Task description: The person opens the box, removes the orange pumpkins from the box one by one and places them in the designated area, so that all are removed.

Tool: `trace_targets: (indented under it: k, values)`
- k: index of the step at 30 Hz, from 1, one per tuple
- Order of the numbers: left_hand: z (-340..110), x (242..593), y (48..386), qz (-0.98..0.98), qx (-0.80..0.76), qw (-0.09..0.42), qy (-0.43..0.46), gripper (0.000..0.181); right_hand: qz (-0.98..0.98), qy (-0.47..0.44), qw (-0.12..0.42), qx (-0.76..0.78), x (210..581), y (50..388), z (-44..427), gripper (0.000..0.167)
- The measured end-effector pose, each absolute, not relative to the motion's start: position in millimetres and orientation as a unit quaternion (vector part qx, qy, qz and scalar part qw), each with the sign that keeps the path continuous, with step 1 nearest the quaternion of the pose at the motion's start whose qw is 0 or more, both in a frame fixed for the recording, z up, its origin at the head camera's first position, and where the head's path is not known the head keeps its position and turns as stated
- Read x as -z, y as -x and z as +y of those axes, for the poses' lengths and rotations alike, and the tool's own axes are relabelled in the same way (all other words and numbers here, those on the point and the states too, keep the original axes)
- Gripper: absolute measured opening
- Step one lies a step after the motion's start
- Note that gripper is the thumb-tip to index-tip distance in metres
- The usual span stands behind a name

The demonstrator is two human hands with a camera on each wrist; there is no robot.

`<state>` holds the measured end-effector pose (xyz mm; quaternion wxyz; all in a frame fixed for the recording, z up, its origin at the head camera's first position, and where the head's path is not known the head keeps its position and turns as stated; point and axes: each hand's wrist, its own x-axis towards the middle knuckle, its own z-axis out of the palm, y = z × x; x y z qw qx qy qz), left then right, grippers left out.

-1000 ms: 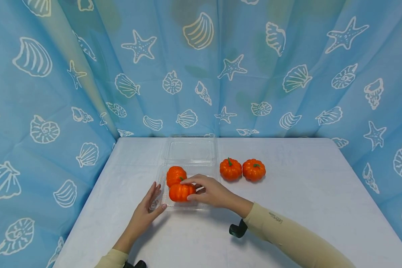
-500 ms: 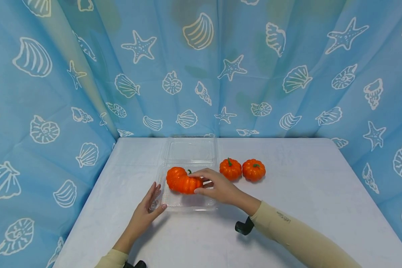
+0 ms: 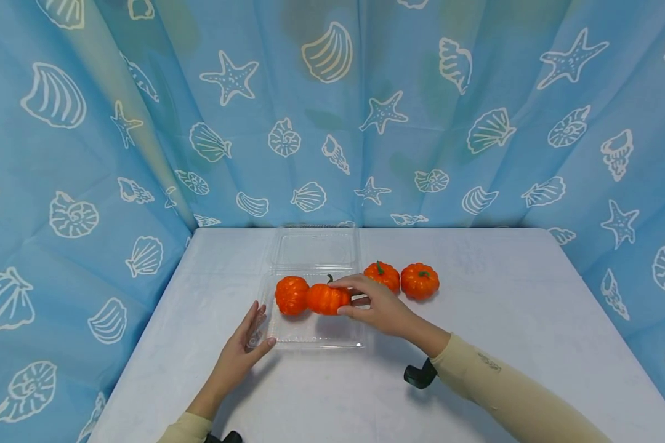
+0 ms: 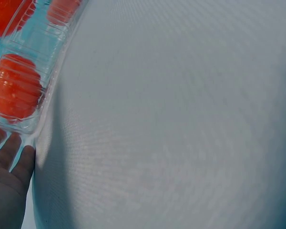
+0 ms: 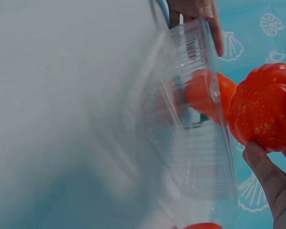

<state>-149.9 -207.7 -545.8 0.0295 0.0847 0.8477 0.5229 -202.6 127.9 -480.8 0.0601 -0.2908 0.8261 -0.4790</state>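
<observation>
My right hand (image 3: 379, 304) pinches an orange toy pumpkin (image 3: 328, 299) with a green stem, held over a clear hinged plastic box (image 3: 299, 337). In the right wrist view the held pumpkin (image 5: 264, 109) sits between thumb and fingers. Another pumpkin (image 3: 291, 296) lies inside the box at its left, beside the held one. At the box's left wall my left hand (image 3: 240, 344) rests with its fingers extended and thumb apart. The left wrist view has those fingers against the end of the box, near a pumpkin (image 4: 15, 88) seen through the wall.
Two more pumpkins, one (image 3: 382, 276) partly behind my right hand and one (image 3: 420, 281) farther right, stand on the white table (image 3: 510, 320). The box's lid (image 3: 317, 247) lies folded back toward the blue shell-print curtain (image 3: 332, 111).
The held pumpkin has moved right and away from me, over the box, with my right hand. It now stands beside the other pumpkin in the box. My left hand has stayed put.
</observation>
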Motion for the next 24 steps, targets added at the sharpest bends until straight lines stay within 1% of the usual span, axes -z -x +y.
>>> trace_targets:
  k: [11, 18, 24]
  values:
    - [-207.4, 544.0, 149.6, 0.853, -0.514, 0.029, -0.083, 0.093, 0.835, 0.272, 0.012, 0.478, 472.5, 199.4, 154.1, 0.049]
    - [-207.0, 543.8, 149.6, 0.853, -0.514, 0.027, -0.085, 0.093, 0.848, 0.236, 0.006, 0.475, 476.0, 196.3, 171.4, 0.047]
    - [-207.0, 544.0, 149.2, 0.852, -0.516, 0.034, -0.081, 0.094, 0.850, 0.232, -0.009, 0.474, 478.5, 193.0, 185.9, 0.046]
